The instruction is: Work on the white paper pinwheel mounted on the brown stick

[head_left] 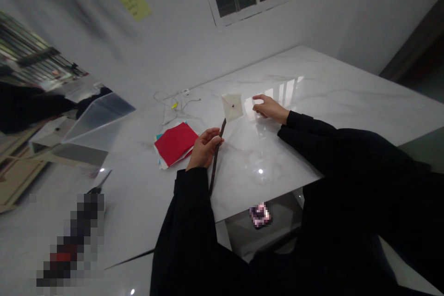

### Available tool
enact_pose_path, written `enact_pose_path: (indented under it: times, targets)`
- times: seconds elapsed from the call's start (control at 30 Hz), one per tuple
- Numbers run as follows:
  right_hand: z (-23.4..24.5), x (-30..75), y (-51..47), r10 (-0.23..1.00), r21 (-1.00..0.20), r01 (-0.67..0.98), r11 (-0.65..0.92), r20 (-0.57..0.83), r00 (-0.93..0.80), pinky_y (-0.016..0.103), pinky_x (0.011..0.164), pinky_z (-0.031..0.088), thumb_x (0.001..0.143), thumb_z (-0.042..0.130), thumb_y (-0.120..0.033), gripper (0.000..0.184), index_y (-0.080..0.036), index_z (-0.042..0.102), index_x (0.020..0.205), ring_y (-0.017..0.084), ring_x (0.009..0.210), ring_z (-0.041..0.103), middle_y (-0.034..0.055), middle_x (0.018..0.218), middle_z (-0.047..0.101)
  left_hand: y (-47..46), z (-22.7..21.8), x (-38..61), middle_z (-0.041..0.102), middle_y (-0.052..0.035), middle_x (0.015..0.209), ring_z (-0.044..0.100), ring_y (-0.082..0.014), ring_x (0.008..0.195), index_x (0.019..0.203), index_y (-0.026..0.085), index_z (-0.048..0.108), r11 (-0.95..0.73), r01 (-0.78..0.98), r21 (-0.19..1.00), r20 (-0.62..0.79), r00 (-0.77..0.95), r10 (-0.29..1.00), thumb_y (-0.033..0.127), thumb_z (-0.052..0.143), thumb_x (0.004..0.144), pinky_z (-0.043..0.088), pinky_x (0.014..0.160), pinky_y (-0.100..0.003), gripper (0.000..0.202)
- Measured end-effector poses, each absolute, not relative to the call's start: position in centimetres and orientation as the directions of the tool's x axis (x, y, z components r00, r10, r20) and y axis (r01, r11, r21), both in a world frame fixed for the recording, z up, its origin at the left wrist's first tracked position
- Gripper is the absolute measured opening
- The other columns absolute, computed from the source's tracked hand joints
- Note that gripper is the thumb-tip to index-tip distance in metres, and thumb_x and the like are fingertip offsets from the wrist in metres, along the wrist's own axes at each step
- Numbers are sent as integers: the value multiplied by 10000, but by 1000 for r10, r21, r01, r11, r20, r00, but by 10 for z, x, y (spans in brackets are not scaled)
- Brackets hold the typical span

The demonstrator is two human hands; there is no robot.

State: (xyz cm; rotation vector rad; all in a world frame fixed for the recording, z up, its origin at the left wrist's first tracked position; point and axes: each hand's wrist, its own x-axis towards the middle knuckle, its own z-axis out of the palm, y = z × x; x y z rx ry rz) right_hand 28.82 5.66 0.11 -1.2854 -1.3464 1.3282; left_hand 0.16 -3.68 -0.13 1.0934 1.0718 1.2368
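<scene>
Fingers [211, 138] of my left hand [204, 149] pinch a thin dark stick [215, 166] with a white paper square [232, 106] on top. Right hand [268, 107] is loosely curled on the table [312, 83] just beside it, holding nothing.

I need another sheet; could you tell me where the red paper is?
In the head view, the red paper lies on the marble table, just left of the left hand holding the stick.
</scene>
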Motion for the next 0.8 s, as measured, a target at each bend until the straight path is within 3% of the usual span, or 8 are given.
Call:
enact_pose_path:
  times: [0.13,0.2,0.23,0.3,0.33,0.4,0.6,0.8]
  targets:
    - [7,286,49,997,-999,35,-4,-7,-75,207,463,295,864,654,-130,841,-217,336,1638,103,555,384,-31,768,571,-37,-1,2,714,-11,952,680,-111,732,977,208,771,42,-156,987,-34,58,998,303,1004,563,540,718,-241,484]
    - [15,288,40,941,-995,25,-92,-95,-324,203,448,260,865,700,-165,786,-222,434,1603,87,529,354,-41,755,573,-37,-1,2,711,-15,957,679,-115,735,990,207,770,44,-152,987,-34,67,997,307,1000,568,541,714,-246,491]
    - [19,289,35,816,-982,82,-168,-186,-547,205,443,255,846,754,-192,739,-207,521,1548,83,518,358,-43,738,577,-37,-1,1,710,-16,952,677,-119,737,993,206,769,43,-154,987,-32,71,997,308,999,571,544,719,-252,491]
    - [25,290,23,264,-924,324,-203,-370,-891,215,449,290,761,897,-265,670,-169,682,1389,89,518,418,-38,691,582,-37,-2,1,706,-16,930,673,-124,738,988,207,766,37,-158,987,-26,72,997,312,995,578,553,737,-266,481]
    - [26,290,19,-4,-902,406,-147,-410,-912,219,461,311,725,947,-315,629,-154,740,1297,95,528,446,-35,667,577,-36,-2,0,705,-15,921,671,-125,737,982,209,765,34,-159,987,-23,71,997,312,995,580,556,743,-271,475]
    - [24,288,14,-171,-914,396,-92,-377,-910,211,468,287,742,954,-447,503,-134,798,1104,83,522,416,-40,614,525,-36,-2,0,705,-16,920,671,-125,735,981,213,767,28,-159,987,-17,71,997,308,994,584,561,747,-273,467]
    - [8,285,31,432,-957,124,-264,-232,-872,191,466,183,886,851,-379,277,-137,742,968,67,534,244,-74,612,360,-35,-4,1,710,-15,935,685,-117,742,987,217,781,20,-183,983,-11,50,999,285,991,583,565,743,-255,460]
    - [4,285,45,782,-951,-51,-305,-219,-584,190,452,199,925,719,-166,121,-146,710,1044,84,552,268,-61,648,350,-34,-5,-1,744,-43,995,695,-138,774,1044,222,776,29,-167,986,-23,36,999,279,973,601,582,768,-282,489]
